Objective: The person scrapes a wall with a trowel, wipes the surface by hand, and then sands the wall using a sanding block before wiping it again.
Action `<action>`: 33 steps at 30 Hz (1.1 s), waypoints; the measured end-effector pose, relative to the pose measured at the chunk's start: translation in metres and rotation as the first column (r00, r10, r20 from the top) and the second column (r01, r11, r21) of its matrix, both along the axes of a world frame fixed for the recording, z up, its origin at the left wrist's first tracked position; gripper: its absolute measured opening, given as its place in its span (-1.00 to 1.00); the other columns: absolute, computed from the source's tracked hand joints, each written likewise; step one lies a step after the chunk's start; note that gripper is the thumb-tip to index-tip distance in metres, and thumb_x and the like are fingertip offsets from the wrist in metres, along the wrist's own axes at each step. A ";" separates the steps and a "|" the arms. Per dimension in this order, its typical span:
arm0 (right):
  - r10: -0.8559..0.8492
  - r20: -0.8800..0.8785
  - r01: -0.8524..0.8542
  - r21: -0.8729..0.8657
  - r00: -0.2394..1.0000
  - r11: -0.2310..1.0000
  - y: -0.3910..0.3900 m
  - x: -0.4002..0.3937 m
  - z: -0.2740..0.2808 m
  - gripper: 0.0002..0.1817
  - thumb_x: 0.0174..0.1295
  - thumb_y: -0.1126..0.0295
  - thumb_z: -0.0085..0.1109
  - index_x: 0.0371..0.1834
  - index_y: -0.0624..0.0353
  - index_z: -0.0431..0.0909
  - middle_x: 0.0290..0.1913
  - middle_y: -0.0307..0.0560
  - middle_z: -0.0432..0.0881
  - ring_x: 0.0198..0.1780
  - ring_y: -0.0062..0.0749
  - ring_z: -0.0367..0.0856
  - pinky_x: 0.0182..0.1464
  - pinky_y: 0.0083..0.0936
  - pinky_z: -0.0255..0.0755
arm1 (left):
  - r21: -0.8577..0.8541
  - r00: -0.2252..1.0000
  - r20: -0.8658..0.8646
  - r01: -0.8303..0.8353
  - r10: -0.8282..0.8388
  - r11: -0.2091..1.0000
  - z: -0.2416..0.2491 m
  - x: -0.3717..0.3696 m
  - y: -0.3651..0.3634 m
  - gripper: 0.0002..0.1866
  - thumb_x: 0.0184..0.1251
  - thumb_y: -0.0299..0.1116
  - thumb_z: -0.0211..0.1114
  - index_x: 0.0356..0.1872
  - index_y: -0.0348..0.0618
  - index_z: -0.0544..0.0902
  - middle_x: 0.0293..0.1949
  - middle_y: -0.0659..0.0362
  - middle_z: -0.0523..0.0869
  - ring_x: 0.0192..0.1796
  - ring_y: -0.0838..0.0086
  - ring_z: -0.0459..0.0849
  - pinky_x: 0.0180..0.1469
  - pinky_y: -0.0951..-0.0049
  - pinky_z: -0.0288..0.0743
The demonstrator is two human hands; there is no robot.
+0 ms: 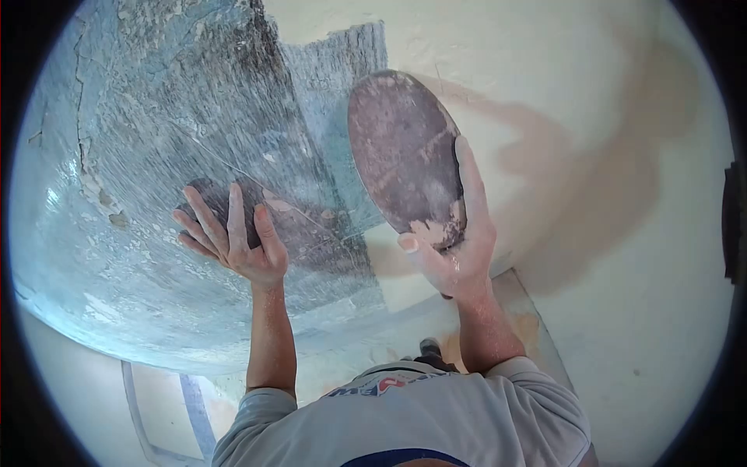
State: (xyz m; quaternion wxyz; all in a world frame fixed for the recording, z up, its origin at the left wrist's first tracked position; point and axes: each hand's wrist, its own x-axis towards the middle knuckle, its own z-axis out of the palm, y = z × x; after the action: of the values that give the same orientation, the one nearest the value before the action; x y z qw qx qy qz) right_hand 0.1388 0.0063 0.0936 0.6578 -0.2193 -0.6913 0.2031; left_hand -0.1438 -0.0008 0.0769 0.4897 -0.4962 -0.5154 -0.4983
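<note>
My right hand grips a flat, dark purple-brown oval disc by its lower right edge, thumb on one side and fingers along the other. Pale dust and smears mark the disc's face, thickest near the thumb. My left hand is spread out in front of the grey-blue, streaked part of the wall, dust on its fingers. Behind and between those fingers shows a dark rounded patch, mostly covered by the hand; I cannot tell if it is a separate pad.
Smooth cream plaster borders the streaked surface on the right, with arm shadows across it. A crack and chipped spots run down the left side. Below, a floor edge and a dark shoe show past my grey shirt.
</note>
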 end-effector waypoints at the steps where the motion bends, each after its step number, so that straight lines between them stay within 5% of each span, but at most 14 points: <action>1: 0.030 -0.014 -0.031 -0.060 0.999 0.998 0.000 0.000 -0.001 0.15 0.02 0.31 0.49 0.61 0.32 -0.10 0.18 0.30 0.57 0.17 -0.16 0.66 0.15 -0.35 0.55 | -0.002 1.000 -0.003 0.001 -0.001 1.000 0.000 0.000 -0.001 -0.58 0.50 -0.02 0.11 0.16 0.04 0.72 0.54 -0.11 0.25 0.66 -0.01 -0.14 0.60 -0.04 -0.57; 3: 0.061 -0.034 -0.064 -0.112 0.998 0.992 -0.001 -0.003 -0.005 0.15 0.02 0.30 0.49 0.61 0.32 -0.10 0.20 0.31 0.56 0.18 -0.16 0.66 0.15 -0.36 0.54 | 0.024 0.997 -0.074 0.022 -0.020 0.999 0.003 0.000 -0.002 -0.59 0.50 -0.09 0.16 0.25 0.05 0.66 0.54 -0.05 0.26 0.66 0.08 -0.10 0.60 -0.03 -0.51; 5: 0.117 -0.108 -0.129 -0.108 0.987 0.986 -0.004 -0.005 -0.011 0.10 0.13 0.19 0.43 0.57 0.50 -0.08 0.45 0.26 0.27 0.44 -0.12 0.34 0.43 -0.27 0.25 | 0.020 0.998 -0.056 0.025 -0.024 0.999 0.002 -0.002 -0.002 -0.60 0.50 -0.06 0.14 0.20 0.05 0.70 0.54 -0.08 0.27 0.66 0.04 -0.11 0.60 -0.04 -0.54; 15: 0.151 -0.189 -0.173 -0.106 0.970 0.979 0.000 -0.008 -0.011 0.13 0.12 0.13 0.46 0.57 0.49 -0.07 0.46 0.25 0.25 0.45 -0.13 0.33 0.44 -0.28 0.24 | 0.028 0.996 -0.085 0.034 -0.032 0.999 0.000 -0.003 -0.001 -0.60 0.49 -0.09 0.16 0.22 0.05 0.68 0.55 -0.03 0.26 0.66 0.08 -0.09 0.60 -0.03 -0.50; 21: 0.068 -0.094 -0.080 -0.131 0.993 0.988 0.000 -0.004 -0.001 0.15 0.10 0.09 0.47 0.57 0.49 -0.06 0.43 0.25 0.31 0.43 -0.17 0.36 0.43 -0.30 0.25 | 0.011 0.998 -0.061 0.022 -0.021 1.000 0.001 0.001 -0.003 -0.61 0.49 -0.10 0.16 0.22 0.06 0.68 0.54 -0.03 0.27 0.66 0.07 -0.08 0.60 -0.01 -0.50; 23: 0.043 -0.084 -0.045 -0.020 0.996 0.999 0.003 -0.003 -0.013 0.19 0.01 0.23 0.53 0.61 0.35 -0.09 0.31 0.28 0.47 0.26 -0.15 0.58 0.24 -0.32 0.48 | 0.021 0.998 -0.063 0.030 -0.028 0.999 0.002 -0.001 -0.002 -0.61 0.49 -0.10 0.16 0.21 0.06 0.69 0.54 -0.03 0.28 0.66 0.07 -0.07 0.60 -0.02 -0.49; 32: 0.087 -0.130 -0.102 -0.116 0.988 0.988 0.000 -0.003 -0.013 0.14 0.11 0.12 0.45 0.57 0.49 -0.07 0.44 0.26 0.32 0.43 -0.13 0.38 0.42 -0.29 0.28 | 0.023 0.997 -0.070 0.026 -0.024 0.999 0.002 0.000 -0.003 -0.63 0.51 -0.11 0.14 0.19 0.07 0.70 0.53 -0.05 0.29 0.66 0.08 -0.07 0.61 -0.01 -0.49; 33: 0.015 -0.053 -0.014 0.022 0.999 1.000 0.008 -0.001 -0.012 0.17 0.03 0.24 0.50 0.61 0.34 -0.10 0.30 0.29 0.49 0.25 -0.14 0.60 0.22 -0.35 0.50 | 0.025 0.997 -0.069 0.030 -0.028 0.999 0.003 0.000 -0.002 -0.63 0.51 -0.11 0.14 0.19 0.07 0.70 0.53 -0.05 0.29 0.66 0.08 -0.07 0.61 -0.01 -0.49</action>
State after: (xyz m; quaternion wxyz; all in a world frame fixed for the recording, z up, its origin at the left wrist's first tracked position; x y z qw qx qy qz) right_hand 0.1375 0.0144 0.0812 0.6767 -0.2019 -0.6774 0.2061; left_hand -0.1438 -0.0024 0.0795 0.5063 -0.5141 -0.4846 -0.4946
